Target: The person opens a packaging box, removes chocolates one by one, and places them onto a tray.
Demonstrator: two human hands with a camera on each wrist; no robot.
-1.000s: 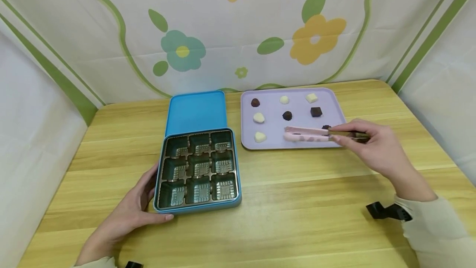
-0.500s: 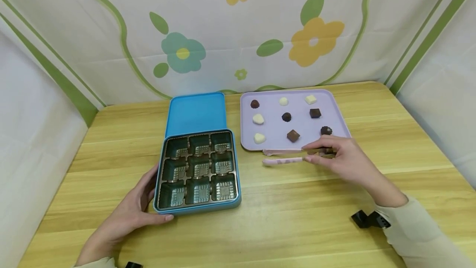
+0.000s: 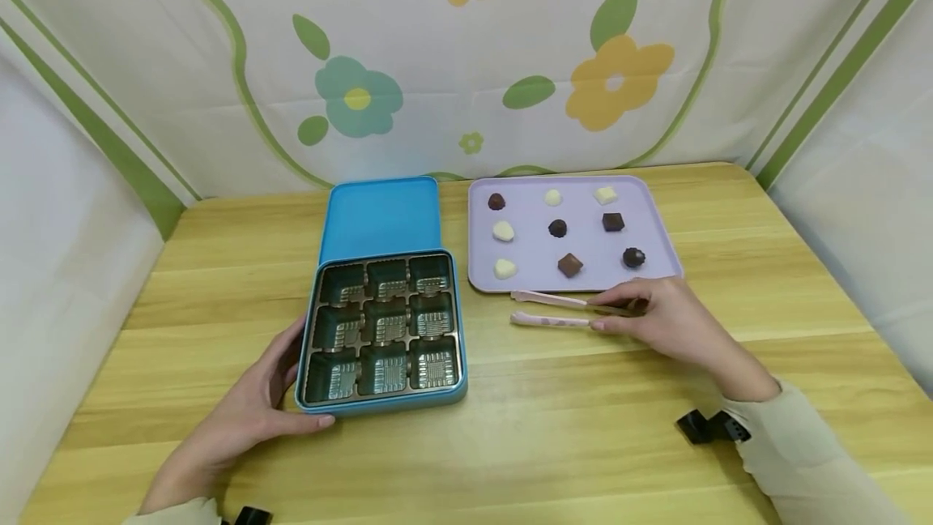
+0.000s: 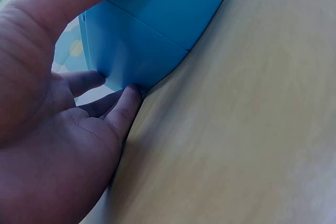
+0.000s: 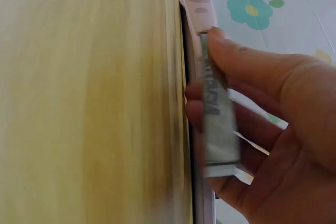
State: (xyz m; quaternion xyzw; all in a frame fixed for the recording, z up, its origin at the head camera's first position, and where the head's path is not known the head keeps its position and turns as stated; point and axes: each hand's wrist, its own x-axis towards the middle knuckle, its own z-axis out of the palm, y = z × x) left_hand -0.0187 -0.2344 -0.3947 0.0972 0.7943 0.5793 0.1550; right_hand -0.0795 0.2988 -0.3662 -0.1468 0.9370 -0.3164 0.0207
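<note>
My left hand (image 3: 248, 403) holds the near left corner of a blue tin (image 3: 386, 405), thumb along its front and fingers against its left side. In the left wrist view the fingertips (image 4: 131, 95) touch the wall of the tin. A brown insert with several square compartments, all empty, fills the tin. My right hand (image 3: 670, 321) pinches a pair of tongs (image 3: 550, 321) with pink paw-shaped tips and a metal body; the tips are apart with nothing between them. They lie just in front of a lilac tray (image 3: 535, 262) holding several chocolates, among them a brown diamond-shaped chocolate (image 3: 570, 265).
A blue lid (image 3: 381, 219) lies behind the tin. On the tray, a white chocolate (image 3: 504, 268) and a dark round chocolate (image 3: 634, 257) sit in the front row. A flower-printed cloth (image 3: 452, 104) stands behind the wooden table (image 3: 539, 436).
My right hand has brought the tongs from over the tray toward me and left, to the tray's front edge, uncovering the diamond-shaped chocolate. The left hand stays on the tin.
</note>
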